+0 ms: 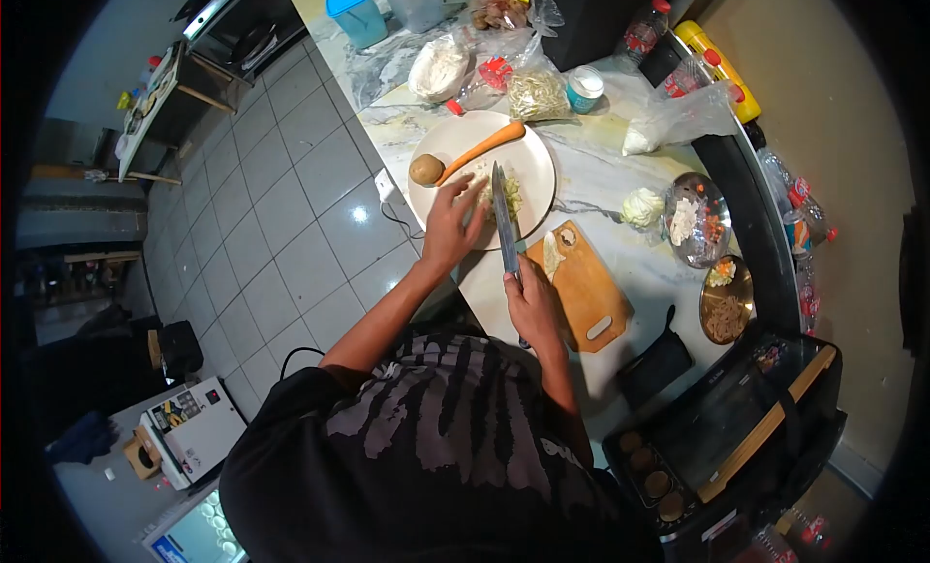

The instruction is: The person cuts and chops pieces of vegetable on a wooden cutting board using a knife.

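Observation:
In the head view, my right hand (531,301) is closed around the handle of a large kitchen knife (503,219). Its blade points away from me over a round white plate (541,180). Pale green-white chopped vegetable (512,193) lies on the plate by the blade. My left hand (453,222) is over the plate's near left part, fingers apart and close to the chopped pieces. A whole carrot (494,148) and a round brown potato (426,170) rest on the far side of the plate.
Right of the plate lies a wooden cutting board (584,292) with scraps on it. Further right are a cabbage piece (641,207), a tray of chopped food (712,238) and a metal plate (738,306). A black oven (727,437) stands near right; bags (539,96) sit behind.

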{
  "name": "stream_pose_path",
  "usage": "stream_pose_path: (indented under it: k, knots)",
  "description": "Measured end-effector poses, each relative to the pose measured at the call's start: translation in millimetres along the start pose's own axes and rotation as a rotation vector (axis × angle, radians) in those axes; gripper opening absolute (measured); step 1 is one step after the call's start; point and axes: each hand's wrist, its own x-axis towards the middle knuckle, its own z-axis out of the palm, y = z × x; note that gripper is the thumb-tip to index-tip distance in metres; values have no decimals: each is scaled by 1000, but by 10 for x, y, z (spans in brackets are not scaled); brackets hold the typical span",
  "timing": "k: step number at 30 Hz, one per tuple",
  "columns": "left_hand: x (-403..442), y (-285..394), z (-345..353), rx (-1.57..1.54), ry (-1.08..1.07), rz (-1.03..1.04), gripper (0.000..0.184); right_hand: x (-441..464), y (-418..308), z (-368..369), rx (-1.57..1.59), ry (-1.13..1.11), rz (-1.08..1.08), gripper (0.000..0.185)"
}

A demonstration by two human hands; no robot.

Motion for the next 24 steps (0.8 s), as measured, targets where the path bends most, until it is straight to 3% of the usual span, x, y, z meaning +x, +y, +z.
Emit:
stream_pose_path:
  k: [1,3,4,9,11,13,14,18,21,22,24]
  knots:
    - [-40,6,-27,5,5,-2,44,1,79,36,-16,48,-44,44]
    - [-91,32,-75,140,-269,333,58,34,156,69,-30,98,-91,43]
    - [-153,-33,-48,147,-410,289,74,39,181,76,24,61,-36,44]
    - [-172,-175,-102,373,-299,156,82,-45,71,4,99,52,76,43]
    - [-152,-72,-163,205,-260,201,85,-51,185,72,119,121,-45,41]
    - [-138,-31,-159,126,-438,337,90,-64,137,44,121,98,-29,39]
    - [-136,-26,-147,241,-515,381,94,-81,107,38,215,60,-19,37]
    - [-77,-170,-105,198,-311,256,101,-148,76,62,394,80,23,34]
    - [-127,-4,-95,74,-458,470,105,-189,150,77,369,148,-42,35]
    - [-164,107,-37,127,-532,457,106,-189,190,83,315,194,-129,35]
    - [-206,50,116,153,-502,430,106,-320,246,19,377,234,-46,36]
